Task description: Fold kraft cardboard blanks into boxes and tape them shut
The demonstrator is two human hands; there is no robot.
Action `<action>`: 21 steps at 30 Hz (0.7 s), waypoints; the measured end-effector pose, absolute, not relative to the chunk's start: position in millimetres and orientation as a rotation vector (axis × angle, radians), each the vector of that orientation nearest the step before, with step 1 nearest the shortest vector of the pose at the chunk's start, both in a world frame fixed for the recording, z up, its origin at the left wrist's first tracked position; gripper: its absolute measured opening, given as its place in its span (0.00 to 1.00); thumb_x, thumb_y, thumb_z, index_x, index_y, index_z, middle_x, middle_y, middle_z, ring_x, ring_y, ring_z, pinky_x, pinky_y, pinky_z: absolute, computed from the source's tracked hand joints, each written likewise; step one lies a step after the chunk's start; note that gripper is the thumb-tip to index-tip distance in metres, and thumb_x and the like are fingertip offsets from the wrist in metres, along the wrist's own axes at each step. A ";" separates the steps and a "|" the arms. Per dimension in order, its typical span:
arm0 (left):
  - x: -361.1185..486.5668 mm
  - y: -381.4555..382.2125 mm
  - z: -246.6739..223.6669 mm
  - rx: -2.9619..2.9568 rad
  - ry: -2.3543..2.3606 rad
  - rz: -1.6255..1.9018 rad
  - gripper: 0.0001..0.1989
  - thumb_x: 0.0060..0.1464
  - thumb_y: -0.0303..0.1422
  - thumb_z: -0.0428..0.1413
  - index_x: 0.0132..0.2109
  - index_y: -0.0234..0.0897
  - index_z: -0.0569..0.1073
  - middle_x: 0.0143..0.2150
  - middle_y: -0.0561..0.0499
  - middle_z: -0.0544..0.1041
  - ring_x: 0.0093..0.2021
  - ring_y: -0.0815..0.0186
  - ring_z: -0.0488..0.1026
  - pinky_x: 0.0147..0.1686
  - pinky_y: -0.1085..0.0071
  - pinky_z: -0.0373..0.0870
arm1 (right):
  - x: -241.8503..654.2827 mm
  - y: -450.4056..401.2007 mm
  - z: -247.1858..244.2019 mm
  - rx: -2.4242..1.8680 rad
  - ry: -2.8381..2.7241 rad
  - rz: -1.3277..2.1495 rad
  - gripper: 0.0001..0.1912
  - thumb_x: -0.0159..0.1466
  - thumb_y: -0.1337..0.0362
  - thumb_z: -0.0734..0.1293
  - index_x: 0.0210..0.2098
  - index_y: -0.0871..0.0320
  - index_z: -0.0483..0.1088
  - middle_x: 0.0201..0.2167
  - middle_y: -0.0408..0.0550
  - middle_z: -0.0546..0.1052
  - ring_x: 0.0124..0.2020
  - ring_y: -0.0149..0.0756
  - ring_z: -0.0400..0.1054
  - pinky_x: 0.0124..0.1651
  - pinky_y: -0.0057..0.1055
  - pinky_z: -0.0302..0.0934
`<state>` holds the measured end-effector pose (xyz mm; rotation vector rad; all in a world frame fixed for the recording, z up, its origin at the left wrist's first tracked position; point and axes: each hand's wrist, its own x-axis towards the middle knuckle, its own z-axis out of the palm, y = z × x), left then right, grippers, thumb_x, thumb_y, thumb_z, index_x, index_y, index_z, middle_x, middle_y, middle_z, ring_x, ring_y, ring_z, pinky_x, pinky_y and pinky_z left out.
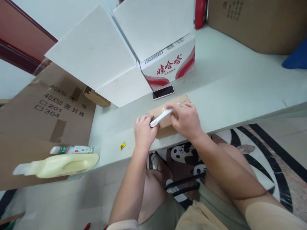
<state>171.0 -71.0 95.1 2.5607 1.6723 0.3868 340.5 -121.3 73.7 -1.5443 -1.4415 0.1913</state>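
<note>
A small brown cardboard box [168, 131] sits near the front edge of the table. Above it is a slim white tool [161, 117] with a thin tip pointing up and to the right. My right hand [187, 119] is closed round the tool's upper part, fingers pinched together. My left hand [145, 131] is closed at the tool's lower left end, beside the box's left side. A dark-screened phone [163, 92] lies just behind the box. The parts of the box under my hands are hidden.
Behind the phone stands a white and red carton [171, 65] with large raised flaps. A pale yellow bottle [67, 165], a small clear bottle [72, 149] and a yellow wrapper [122, 146] are on the left. Large brown cartons [259, 25] stand at back right and left.
</note>
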 end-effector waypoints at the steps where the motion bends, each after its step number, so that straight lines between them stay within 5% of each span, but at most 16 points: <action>1: 170.6 -69.0 95.6 2.560 1.661 0.381 0.15 0.58 0.33 0.53 0.50 0.37 0.78 0.48 0.42 0.78 0.51 0.49 0.71 0.52 0.54 0.69 | 349.8 -120.3 71.5 -1.531 -1.316 0.175 0.14 0.62 0.69 0.63 0.45 0.52 0.73 0.41 0.49 0.83 0.43 0.44 0.77 0.55 0.46 0.60; 5: 180.0 -62.2 95.3 2.598 1.582 0.332 0.24 0.60 0.29 0.47 0.62 0.36 0.71 0.54 0.37 0.72 0.57 0.51 0.71 0.58 0.53 0.69 | 383.7 -109.8 47.7 -1.333 -0.870 0.239 0.08 0.61 0.66 0.66 0.40 0.52 0.67 0.44 0.46 0.82 0.46 0.40 0.76 0.50 0.41 0.66; 8: 194.7 -56.9 96.3 2.692 1.443 0.231 0.30 0.59 0.24 0.44 0.67 0.40 0.66 0.65 0.40 0.67 0.70 0.50 0.60 0.68 0.50 0.58 | 396.8 -98.4 22.3 -1.189 -0.733 0.453 0.09 0.62 0.61 0.67 0.39 0.52 0.63 0.46 0.46 0.80 0.47 0.37 0.76 0.51 0.40 0.67; 11: 203.8 -53.4 99.6 2.721 1.349 0.064 0.27 0.64 0.31 0.41 0.68 0.38 0.64 0.70 0.42 0.64 0.73 0.48 0.55 0.71 0.45 0.51 | 400.1 -90.7 5.8 -1.088 -0.685 0.619 0.13 0.62 0.55 0.68 0.38 0.52 0.60 0.49 0.46 0.79 0.47 0.35 0.76 0.51 0.38 0.68; 15: 201.6 -51.2 105.2 2.740 1.262 -0.185 0.43 0.57 0.53 0.53 0.73 0.38 0.55 0.76 0.36 0.51 0.74 0.39 0.49 0.67 0.39 0.54 | 399.2 -86.2 1.0 -1.026 -0.626 0.714 0.16 0.62 0.52 0.69 0.38 0.51 0.59 0.47 0.45 0.79 0.46 0.34 0.76 0.50 0.35 0.68; 21: 202.2 -27.3 103.3 2.708 1.278 -0.188 0.49 0.48 0.53 0.62 0.73 0.48 0.55 0.69 0.35 0.58 0.70 0.36 0.53 0.66 0.37 0.50 | 394.5 -78.5 0.4 -0.986 -0.634 0.717 0.16 0.63 0.50 0.68 0.37 0.51 0.58 0.50 0.44 0.78 0.53 0.34 0.74 0.55 0.35 0.67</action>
